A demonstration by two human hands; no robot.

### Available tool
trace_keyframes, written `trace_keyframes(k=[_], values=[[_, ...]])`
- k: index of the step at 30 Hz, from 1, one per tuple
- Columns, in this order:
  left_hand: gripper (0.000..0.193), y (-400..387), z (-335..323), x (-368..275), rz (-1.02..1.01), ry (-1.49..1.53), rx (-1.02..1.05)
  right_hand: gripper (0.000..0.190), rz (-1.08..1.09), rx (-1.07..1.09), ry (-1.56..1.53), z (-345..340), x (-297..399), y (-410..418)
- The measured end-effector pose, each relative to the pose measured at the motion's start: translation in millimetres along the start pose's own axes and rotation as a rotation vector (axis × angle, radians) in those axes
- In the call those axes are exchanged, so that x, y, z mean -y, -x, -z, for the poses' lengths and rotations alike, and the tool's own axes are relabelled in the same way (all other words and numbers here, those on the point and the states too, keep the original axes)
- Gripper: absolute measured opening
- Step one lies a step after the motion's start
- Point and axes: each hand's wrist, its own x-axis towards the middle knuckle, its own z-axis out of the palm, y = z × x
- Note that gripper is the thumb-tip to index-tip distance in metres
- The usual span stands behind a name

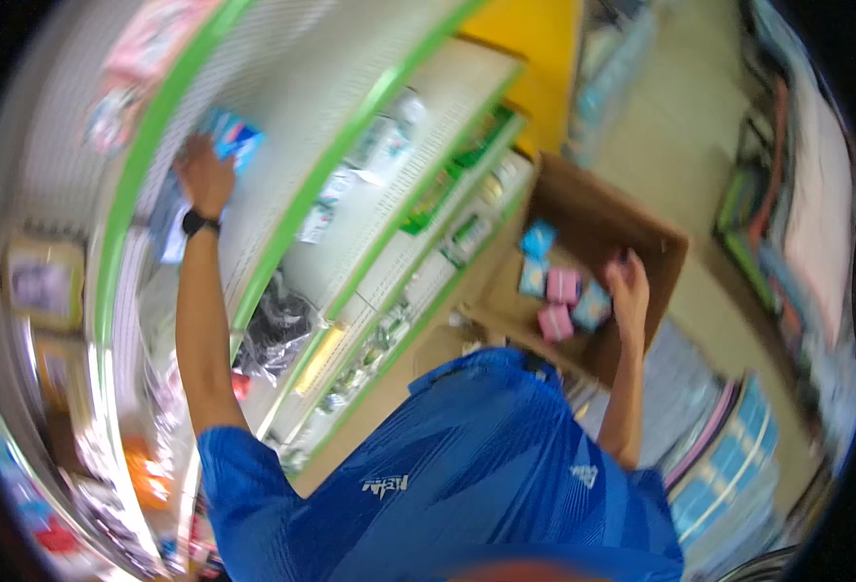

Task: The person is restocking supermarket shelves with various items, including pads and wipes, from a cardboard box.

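Observation:
My left hand (207,177), with a dark watch (199,222) on its wrist, reaches onto an upper white shelf. Its fingers meet a blue packet (240,144); blur hides whether they grip it. At my right, my right hand (627,284) is inside an open cardboard box (610,195), near its far-right wall. Something small and dark shows at the fingertips, too blurred to tell if it is held. Left of that hand in the box lie small pink packs (563,285) and light-blue packs (591,306).
Green-edged shelves (326,156) slant across the left, holding white packets (377,142), green packs (432,196) and a black plastic-wrapped item (276,320). Framed pictures (45,286) stand at far left. Folded textiles (723,444) lie right of the box. A yellow panel (537,58) rises beyond.

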Motion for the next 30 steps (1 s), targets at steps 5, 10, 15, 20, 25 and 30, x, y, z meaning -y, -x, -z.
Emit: trace_keyframes(k=[5, 10, 15, 20, 25, 30], values=[[0.051, 7.5, 103.4, -95.3, -0.053, 0.719, -0.013, 0.066, -0.014, -0.224, 0.031, 17.2, -17.5, -18.7], [0.053, 53.7, 67.4, -113.6, -0.009, 0.628, 0.136, 0.065, -0.186, -0.382, 0.204, 22.6, -59.8, -38.6], [0.053, 62.3, 75.7, -140.4, 0.084, 0.673, 0.138, 0.069, -0.428, -0.367, 0.470, 7.6, -128.4, -54.5], [0.054, 61.9, 76.8, -163.5, 0.125, 0.645, 0.155, 0.072, -0.754, -0.122, 0.524, 13.1, -299.2, -54.3], [0.056, 69.4, 77.2, -162.3, 0.191, 0.518, 0.156, 0.066, -0.615, -0.137, 0.375, -32.5, -342.5, -43.5], [0.060, 68.5, 54.4, -153.0, 0.103, 0.456, 0.162, 0.041, -0.372, -0.235, 0.169, -35.6, -398.1, -40.0]])
